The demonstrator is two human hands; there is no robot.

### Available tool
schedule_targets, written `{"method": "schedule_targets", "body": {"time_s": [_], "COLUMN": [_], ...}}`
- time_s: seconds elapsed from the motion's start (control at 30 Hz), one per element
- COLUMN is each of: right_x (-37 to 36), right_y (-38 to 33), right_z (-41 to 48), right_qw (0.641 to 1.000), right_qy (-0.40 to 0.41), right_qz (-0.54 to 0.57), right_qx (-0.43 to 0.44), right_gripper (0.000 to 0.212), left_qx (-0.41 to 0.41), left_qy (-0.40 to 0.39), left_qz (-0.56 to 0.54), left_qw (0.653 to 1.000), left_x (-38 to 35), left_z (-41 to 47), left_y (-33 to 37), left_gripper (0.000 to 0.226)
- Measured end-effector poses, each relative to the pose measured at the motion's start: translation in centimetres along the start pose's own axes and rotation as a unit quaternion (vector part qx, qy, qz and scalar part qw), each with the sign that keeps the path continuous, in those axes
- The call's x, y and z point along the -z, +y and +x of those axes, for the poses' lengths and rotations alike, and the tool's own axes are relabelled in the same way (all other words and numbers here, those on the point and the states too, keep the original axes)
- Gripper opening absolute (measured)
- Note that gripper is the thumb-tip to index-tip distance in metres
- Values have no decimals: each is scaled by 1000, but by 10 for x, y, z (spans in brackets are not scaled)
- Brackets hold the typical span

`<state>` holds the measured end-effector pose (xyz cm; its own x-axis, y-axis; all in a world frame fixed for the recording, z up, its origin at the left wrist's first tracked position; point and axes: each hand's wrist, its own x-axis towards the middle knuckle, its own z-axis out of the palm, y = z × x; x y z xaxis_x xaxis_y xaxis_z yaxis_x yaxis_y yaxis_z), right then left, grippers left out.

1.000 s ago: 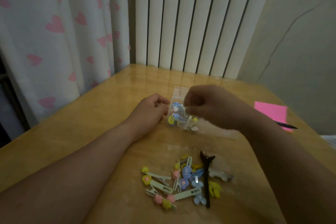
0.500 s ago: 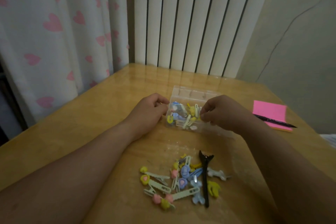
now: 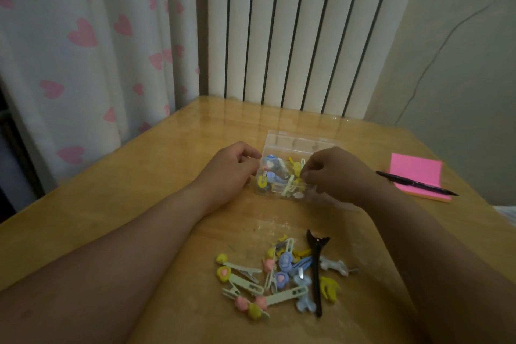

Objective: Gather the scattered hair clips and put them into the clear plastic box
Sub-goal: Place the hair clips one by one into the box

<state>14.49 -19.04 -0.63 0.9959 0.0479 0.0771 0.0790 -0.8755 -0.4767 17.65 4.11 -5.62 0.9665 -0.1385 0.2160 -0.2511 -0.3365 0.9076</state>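
Note:
The clear plastic box (image 3: 300,144) sits open in the middle of the wooden table, with several small blue, yellow and white hair clips inside. My left hand (image 3: 229,172) grips its left edge with curled fingers. My right hand (image 3: 335,174) is over the box's right side, fingertips pinched on a yellow clip (image 3: 297,169) just inside. Nearer to me lies a loose pile of hair clips (image 3: 279,276): pale green ones with pink and yellow heart ends, blue ones, a yellow one, and a long black clip (image 3: 315,274).
A pink sticky-note pad (image 3: 416,173) with a black pen (image 3: 413,183) across it lies to the right of the box. A white radiator (image 3: 293,31) and a heart-patterned curtain (image 3: 83,50) stand behind the table (image 3: 111,198).
My right hand has dropped from above the box down to its right side, uncovering the clips inside. My left hand has stayed on the box's left edge.

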Motion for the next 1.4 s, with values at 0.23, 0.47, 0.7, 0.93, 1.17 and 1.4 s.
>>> {"method": "schedule_targets", "body": {"time_s": [0.23, 0.47, 0.7, 0.93, 1.17, 1.4], "right_x": [7, 31, 29, 16, 17, 38], "right_y": [-3, -29, -59, -62, -51, -27], "right_z": [-2, -21, -44, -47, -41, -25], "right_qw": [999, 988, 923, 903, 919, 978], "right_qy": [37, -73, -325, -357, -317, -148], "right_qz": [0, 29, -144, -174, -170, 39], "right_qx": [40, 130, 145, 161, 163, 143], "right_gripper": [10, 9, 30, 28, 18, 15], "left_qx": [5, 2, 2, 1, 1, 5], "left_qy": [2, 4, 4, 3, 2, 3], "left_qz": [-6, 6, 2, 7, 3, -2], "left_qw": [1000, 1000, 1000, 1000, 1000, 1000], "left_x": [0, 2, 3, 2, 1, -1], "left_z": [-1, -3, -3, -2, -1, -1], "left_y": [0, 2, 2, 2, 1, 1], "left_gripper": [15, 16, 18, 17, 14, 14]}}
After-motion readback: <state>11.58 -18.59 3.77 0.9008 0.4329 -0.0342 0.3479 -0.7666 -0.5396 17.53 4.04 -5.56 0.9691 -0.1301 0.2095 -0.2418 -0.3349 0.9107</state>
